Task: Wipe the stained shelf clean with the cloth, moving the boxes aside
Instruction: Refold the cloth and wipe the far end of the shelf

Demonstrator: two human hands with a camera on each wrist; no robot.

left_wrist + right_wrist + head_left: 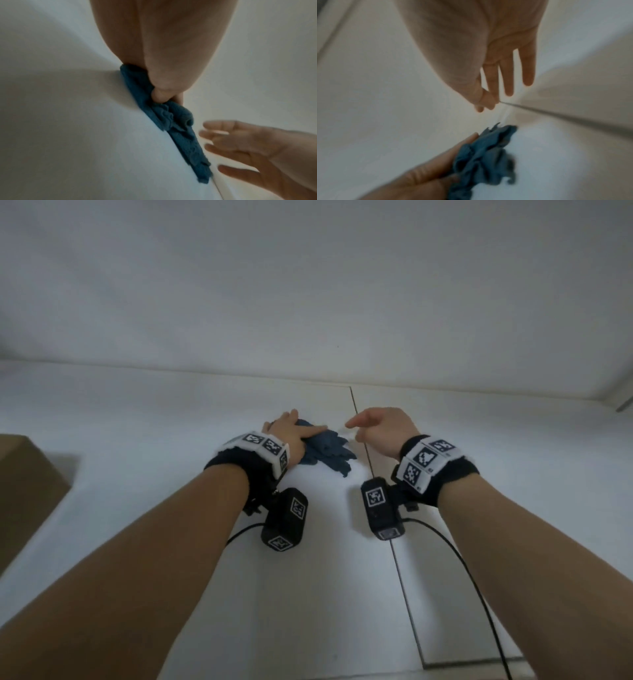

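A crumpled blue cloth (329, 453) lies on the white shelf (154, 440), just left of a seam (387, 525) in the surface. My left hand (291, 429) lies on the cloth's left part, thumb across it, and grips it bunched. In the left wrist view a fingertip of the left hand (163, 54) curls into the cloth (185, 142). My right hand (376, 426) hovers just right of the cloth, fingers loosely spread, holding nothing. The right wrist view shows that hand (488, 54) with straight fingers above the cloth (484, 159).
A brown cardboard box (24, 491) stands at the far left of the shelf. The white back wall (308, 285) rises behind the hands. A black cable (479, 594) trails from the right wrist toward the near edge.
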